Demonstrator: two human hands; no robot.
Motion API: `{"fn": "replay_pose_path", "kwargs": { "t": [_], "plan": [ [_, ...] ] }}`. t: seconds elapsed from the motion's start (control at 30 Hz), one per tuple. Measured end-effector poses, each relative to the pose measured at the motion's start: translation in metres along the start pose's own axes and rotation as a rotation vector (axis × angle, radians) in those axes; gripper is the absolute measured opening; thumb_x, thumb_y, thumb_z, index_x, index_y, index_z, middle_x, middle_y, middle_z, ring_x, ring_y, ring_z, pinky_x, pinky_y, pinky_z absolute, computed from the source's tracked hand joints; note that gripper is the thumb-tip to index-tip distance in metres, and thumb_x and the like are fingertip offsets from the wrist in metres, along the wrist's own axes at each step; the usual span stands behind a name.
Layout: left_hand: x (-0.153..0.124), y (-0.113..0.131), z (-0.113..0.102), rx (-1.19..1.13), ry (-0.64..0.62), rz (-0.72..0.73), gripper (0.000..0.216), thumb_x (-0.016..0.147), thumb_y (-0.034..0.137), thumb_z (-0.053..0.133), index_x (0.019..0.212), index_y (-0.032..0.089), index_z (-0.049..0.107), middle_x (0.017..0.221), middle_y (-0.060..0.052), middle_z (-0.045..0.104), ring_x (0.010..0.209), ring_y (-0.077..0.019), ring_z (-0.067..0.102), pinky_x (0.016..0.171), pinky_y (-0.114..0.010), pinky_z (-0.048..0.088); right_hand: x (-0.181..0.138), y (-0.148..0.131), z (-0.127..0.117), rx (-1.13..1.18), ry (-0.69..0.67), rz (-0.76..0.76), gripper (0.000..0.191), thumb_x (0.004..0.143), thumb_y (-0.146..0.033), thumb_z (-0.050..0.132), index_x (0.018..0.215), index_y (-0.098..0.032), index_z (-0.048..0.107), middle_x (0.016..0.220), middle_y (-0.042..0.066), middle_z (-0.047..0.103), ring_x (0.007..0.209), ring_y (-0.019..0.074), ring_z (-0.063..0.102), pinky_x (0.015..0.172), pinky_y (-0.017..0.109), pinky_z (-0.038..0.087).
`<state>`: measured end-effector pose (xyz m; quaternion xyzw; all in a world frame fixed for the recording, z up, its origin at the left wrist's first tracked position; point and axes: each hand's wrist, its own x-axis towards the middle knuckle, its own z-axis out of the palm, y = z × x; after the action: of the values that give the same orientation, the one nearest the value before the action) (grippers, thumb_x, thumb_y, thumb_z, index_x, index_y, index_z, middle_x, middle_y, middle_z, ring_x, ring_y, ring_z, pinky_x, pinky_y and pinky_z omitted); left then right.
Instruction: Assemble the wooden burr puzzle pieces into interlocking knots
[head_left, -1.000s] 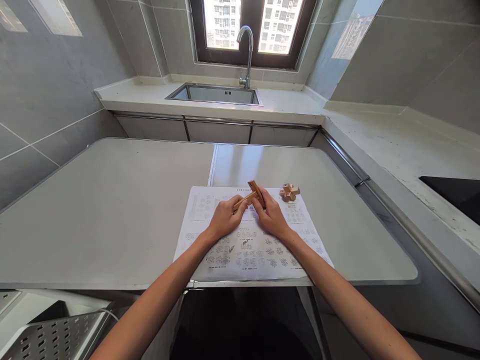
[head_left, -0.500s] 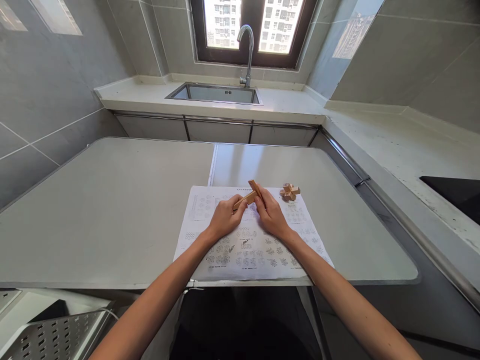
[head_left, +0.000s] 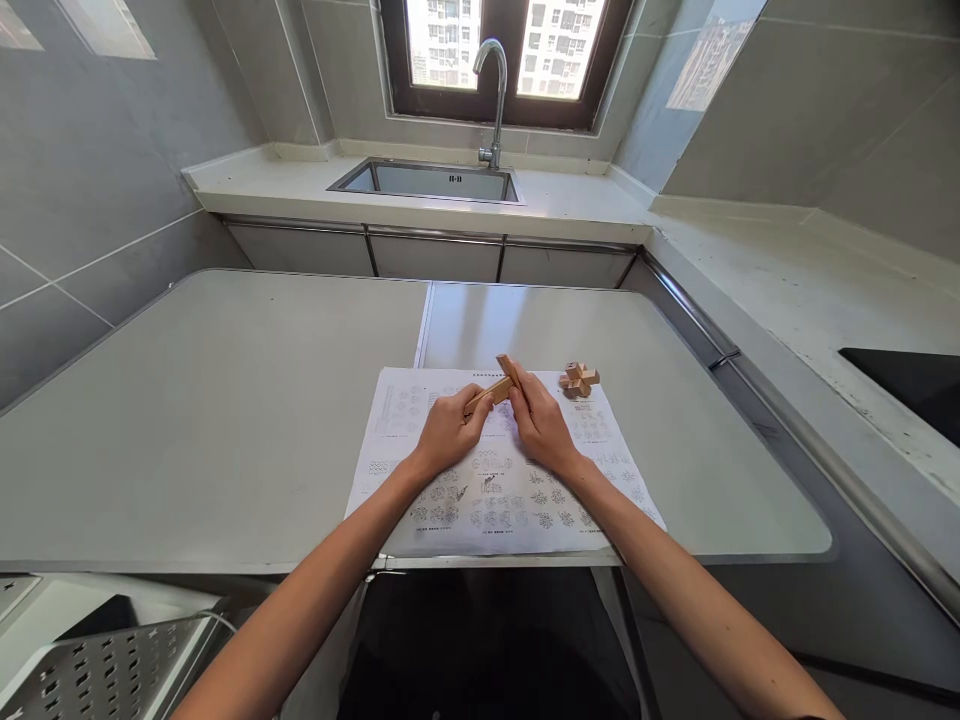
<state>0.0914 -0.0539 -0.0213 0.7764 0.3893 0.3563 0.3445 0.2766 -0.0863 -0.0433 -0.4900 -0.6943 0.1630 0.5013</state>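
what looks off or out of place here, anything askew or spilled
Nothing stands out. The sheet lies flat on the table, the assembled puzzle sits at its far right corner, and the left hand and right hand hold wooden sticks crossed above it.

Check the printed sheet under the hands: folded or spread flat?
Spread flat. The printed sheet lies open on the table, all edges visible, with no fold showing; both hands work above it.

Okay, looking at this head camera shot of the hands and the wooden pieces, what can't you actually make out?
- How the two wooden sticks join: the left hand and right hand cover the joint.
- The diagrams on the sheet: too small to read, and partly under the hands.
- The burr puzzle: too small to count its pieces.
- The perforated metal rack: cut off by the bottom left edge.
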Motion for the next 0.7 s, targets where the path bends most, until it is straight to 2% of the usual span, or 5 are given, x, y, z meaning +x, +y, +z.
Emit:
{"fn": "replay_pose_path", "kwargs": {
  "t": [0.33,0.4,0.5,0.6,0.7],
  "plan": [
    [0.0012,-0.0008,-0.0008,-0.018,-0.017,0.007,0.033,0.105,0.045,0.048,0.087,0.021,0.060,0.075,-0.001,0.067,0.063,-0.0156,0.056,0.064,-0.029,0.041,0.0006,-0.0024,-0.0005,0.033,-0.001,-0.004,0.050,0.111,-0.034,0.039,0.160,-0.030,0.046,0.148,0.010,0.063,0.122,0.0272,0.064,0.105,0.048,0.053],
    [0.0014,-0.0010,-0.0011,-0.010,-0.022,0.009,0.033,0.105,0.044,0.048,0.086,0.020,0.060,0.072,0.000,0.065,0.061,-0.0147,0.053,0.062,-0.029,0.039,0.0004,-0.0027,-0.0003,0.043,-0.005,0.030,0.052,0.107,-0.037,0.048,0.159,-0.028,0.047,0.136,0.012,0.068,0.097,0.0246,0.067,0.086,0.043,0.057],
    [0.0015,-0.0020,-0.0013,0.010,-0.024,0.014,0.033,0.104,0.044,0.049,0.084,0.020,0.059,0.067,0.002,0.059,0.059,-0.0140,0.049,0.061,-0.029,0.037,0.0003,-0.0033,-0.0002,0.105,-0.038,0.099,0.061,0.099,-0.036,0.061,0.157,-0.024,0.048,0.106,0.008,0.072,0.064,0.0175,0.053,0.061,0.036,0.051],
    [0.0013,-0.0023,-0.0013,0.012,-0.029,0.005,0.032,0.104,0.044,0.049,0.085,0.020,0.060,0.067,0.002,0.058,0.058,-0.0137,0.048,0.060,-0.028,0.036,0.0006,-0.0035,-0.0004,0.182,-0.077,0.135,0.067,0.093,-0.026,0.062,0.157,-0.022,0.046,0.075,-0.002,0.061,0.058,0.0164,0.045,0.058,0.033,0.047],
    [0.0011,-0.0009,-0.0014,0.010,-0.029,0.000,0.033,0.104,0.043,0.049,0.084,0.020,0.061,0.070,0.001,0.063,0.060,-0.0139,0.050,0.063,-0.028,0.037,0.0003,-0.0016,-0.0001,0.203,-0.077,0.147,0.069,0.088,-0.017,0.058,0.156,-0.020,0.047,0.069,-0.005,0.052,0.059,0.0161,0.043,0.058,0.032,0.044]
  ]
}}
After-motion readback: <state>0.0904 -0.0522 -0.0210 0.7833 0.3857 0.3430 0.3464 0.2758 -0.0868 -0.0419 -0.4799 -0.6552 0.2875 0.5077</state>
